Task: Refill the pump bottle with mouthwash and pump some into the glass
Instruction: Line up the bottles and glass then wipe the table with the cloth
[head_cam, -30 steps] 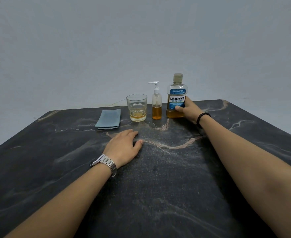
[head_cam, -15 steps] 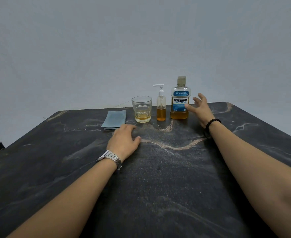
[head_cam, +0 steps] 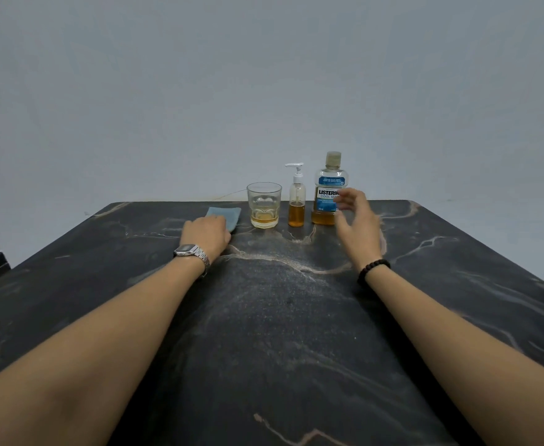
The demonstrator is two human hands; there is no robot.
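Note:
Three items stand in a row at the table's far edge. A clear glass (head_cam: pixel 264 205) holds a little amber liquid. Right of it is a small pump bottle (head_cam: pixel 296 197) with a white pump head, about a third full of amber liquid. The capped mouthwash bottle (head_cam: pixel 328 185) with a blue label stands at the right, amber liquid low in it. My right hand (head_cam: pixel 357 225) hovers just in front of the mouthwash bottle, fingers spread, holding nothing. My left hand (head_cam: pixel 207 235) lies on the near edge of a folded blue cloth (head_cam: pixel 229 215); its fingers are hidden, so a grip cannot be told.
The dark marbled table (head_cam: pixel 280 317) stretches toward me between my forearms. A plain grey wall rises right behind the row of items. The table's left and right edges fall away to the floor.
My right hand has let go of the mouthwash bottle and drawn back, open. My left hand has slid forward and left onto the blue cloth.

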